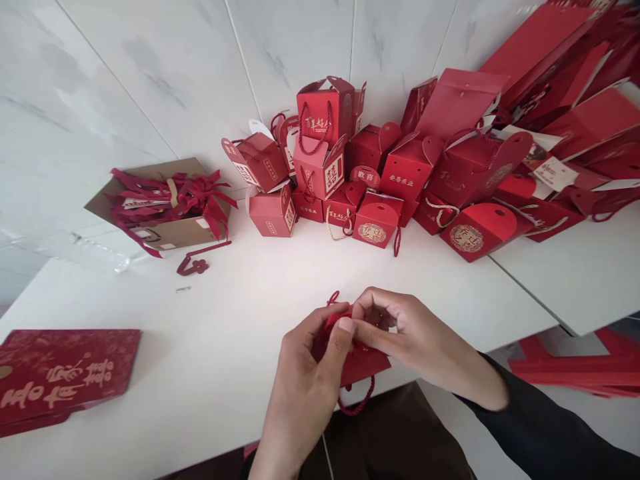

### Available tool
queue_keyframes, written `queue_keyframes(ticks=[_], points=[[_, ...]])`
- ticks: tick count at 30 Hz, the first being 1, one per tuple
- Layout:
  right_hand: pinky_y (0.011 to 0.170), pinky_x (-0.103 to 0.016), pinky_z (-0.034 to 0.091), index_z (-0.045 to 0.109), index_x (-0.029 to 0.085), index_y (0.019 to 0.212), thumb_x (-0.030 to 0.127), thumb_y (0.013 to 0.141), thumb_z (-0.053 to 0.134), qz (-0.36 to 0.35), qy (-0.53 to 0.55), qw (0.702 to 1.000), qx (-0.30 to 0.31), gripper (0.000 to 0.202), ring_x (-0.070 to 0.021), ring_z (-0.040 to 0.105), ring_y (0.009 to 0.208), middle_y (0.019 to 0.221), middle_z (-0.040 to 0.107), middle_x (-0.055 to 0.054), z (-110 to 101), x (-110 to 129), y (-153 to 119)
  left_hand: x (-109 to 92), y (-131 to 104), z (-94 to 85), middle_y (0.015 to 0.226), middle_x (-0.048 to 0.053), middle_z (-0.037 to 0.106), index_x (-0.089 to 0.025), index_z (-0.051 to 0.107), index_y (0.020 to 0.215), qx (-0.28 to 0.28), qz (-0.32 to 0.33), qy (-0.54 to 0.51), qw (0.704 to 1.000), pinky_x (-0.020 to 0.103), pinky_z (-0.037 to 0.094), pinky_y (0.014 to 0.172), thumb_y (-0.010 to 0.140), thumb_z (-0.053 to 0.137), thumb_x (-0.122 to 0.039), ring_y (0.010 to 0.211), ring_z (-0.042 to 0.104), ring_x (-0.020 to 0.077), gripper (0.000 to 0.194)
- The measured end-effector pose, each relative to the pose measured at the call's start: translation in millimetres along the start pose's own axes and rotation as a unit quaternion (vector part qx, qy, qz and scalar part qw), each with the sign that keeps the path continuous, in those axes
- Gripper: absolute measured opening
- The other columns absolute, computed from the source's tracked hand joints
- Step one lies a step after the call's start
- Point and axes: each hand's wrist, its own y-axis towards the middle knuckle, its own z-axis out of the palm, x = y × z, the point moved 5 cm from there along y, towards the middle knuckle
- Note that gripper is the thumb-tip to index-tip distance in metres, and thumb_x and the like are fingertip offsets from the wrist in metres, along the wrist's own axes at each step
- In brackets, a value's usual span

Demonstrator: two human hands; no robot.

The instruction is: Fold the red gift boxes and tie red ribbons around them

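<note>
A small red gift box [367, 363] rests at the front edge of the white table [215, 373], between my hands. Dark red cord loops stick out at its near and far sides. The fingers and thumb of my left hand [315, 370] are closed on the box's top from the left. From the right, my right hand [405, 330] pinches at the same top, its fingertips meeting my left thumb. The fingers hide most of the box's upper flaps.
Many red gift boxes [371, 217] stand stacked along the wall. At the back left is a cardboard box [187, 235] of red ribbons, with a loose cord [193, 267] before it. Flat red packaging [75, 373] lies at left. Red stools [575, 367] are at lower right.
</note>
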Motion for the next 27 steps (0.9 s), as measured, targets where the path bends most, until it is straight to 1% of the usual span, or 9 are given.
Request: queue_keyframes(ticks=[3,5,9,12,15,19,23,25,27], points=[[0.068,-0.023,0.046,0.06,0.02,0.085,0.04,0.097,0.068,0.004,0.01,1.0,0.006,0.025,-0.0116,0.059,0.074,0.083,0.069,0.002,0.4,-1.0,-0.2,0.5,0.3,-1.1,0.068,-0.001,0.057,-0.018,0.063,0.073,-0.012,-0.003,0.011,1.0,0.023,0.04,0.06,0.098,0.054,-0.052,0.065,0.048,0.0109,0.043],[0.065,-0.023,0.045,0.06,0.019,0.085,0.04,0.096,0.068,0.013,-0.002,1.0,-0.007,0.025,-0.0115,0.058,0.07,0.08,0.069,0.002,-2.4,-1.9,-0.6,1.5,0.6,-1.3,0.066,-0.001,0.057,-0.017,0.06,0.069,-0.014,-0.011,0.01,1.0,0.022,0.039,0.059,0.098,0.053,-0.053,0.064,0.047,0.0105,0.046],[0.062,-0.024,0.046,0.061,0.021,0.087,0.042,0.098,0.064,0.01,-0.038,0.998,-0.046,0.024,-0.0128,0.06,0.069,0.079,0.069,0.002,-4.5,-1.2,-4.0,1.5,1.8,-0.9,0.068,-0.001,0.059,-0.017,0.062,0.072,-0.01,-0.026,-0.001,1.0,0.022,0.041,0.059,0.096,0.056,-0.051,0.064,0.05,0.0111,0.042],[0.059,-0.024,0.047,0.062,0.023,0.09,0.04,0.098,0.064,-0.018,-0.088,0.993,-0.077,0.019,-0.0121,0.06,0.066,0.082,0.069,0.003,-2.4,2.0,-7.9,0.9,3.7,-0.2,0.066,-0.002,0.056,-0.017,0.062,0.071,-0.004,-0.033,0.006,0.999,0.022,0.038,0.057,0.096,0.056,-0.048,0.062,0.047,0.0104,0.04],[0.064,-0.023,0.049,0.063,0.025,0.101,0.031,0.097,0.065,-0.052,-0.124,0.989,-0.062,0.007,-0.0115,0.062,0.07,0.086,0.07,0.004,2.1,3.3,-10.1,1.6,5.2,-0.9,0.065,-0.002,0.055,-0.018,0.061,0.071,-0.004,-0.028,0.009,1.0,0.022,0.038,0.057,0.097,0.055,-0.048,0.061,0.046,0.01,0.04],[0.07,-0.022,0.051,0.061,0.027,0.109,0.022,0.098,0.061,-0.055,-0.128,0.989,-0.049,0.012,-0.0111,0.065,0.076,0.085,0.07,0.006,0.9,-0.9,-9.9,6.0,4.4,-1.4,0.069,0.0,0.062,-0.017,0.065,0.079,0.003,-0.029,-0.028,0.999,0.022,0.039,0.057,0.097,0.056,-0.051,0.061,0.048,0.0101,0.039],[0.063,-0.022,0.05,0.06,0.028,0.116,0.022,0.098,0.062,-0.028,-0.125,0.992,-0.015,0.019,-0.0114,0.066,0.074,0.088,0.071,0.005,0.0,-4.1,-9.0,8.4,1.4,0.5,0.069,0.0,0.062,-0.017,0.07,0.089,0.028,-0.035,-0.059,0.997,0.022,0.036,0.053,0.096,0.057,-0.052,0.06,0.048,0.0101,0.038],[0.062,-0.022,0.051,0.063,0.028,0.113,0.025,0.098,0.063,-0.051,-0.143,0.988,-0.023,0.015,-0.0115,0.064,0.073,0.092,0.071,0.004,-0.3,-1.2,-9.5,7.7,0.6,0.3,0.069,-0.001,0.062,-0.017,0.072,0.088,0.027,-0.036,-0.055,0.997,0.022,0.036,0.053,0.096,0.058,-0.051,0.061,0.048,0.0098,0.038],[0.069,-0.023,0.053,0.065,0.026,0.106,0.023,0.1,0.061,-0.106,-0.17,0.978,-0.064,0.008,-0.0117,0.065,0.077,0.097,0.07,0.001,-1.2,4.0,-11.6,6.2,0.9,0.0,0.068,-0.001,0.062,-0.017,0.073,0.086,0.025,-0.036,-0.045,0.998,0.022,0.036,0.055,0.097,0.058,-0.05,0.061,0.048,0.0097,0.038]])
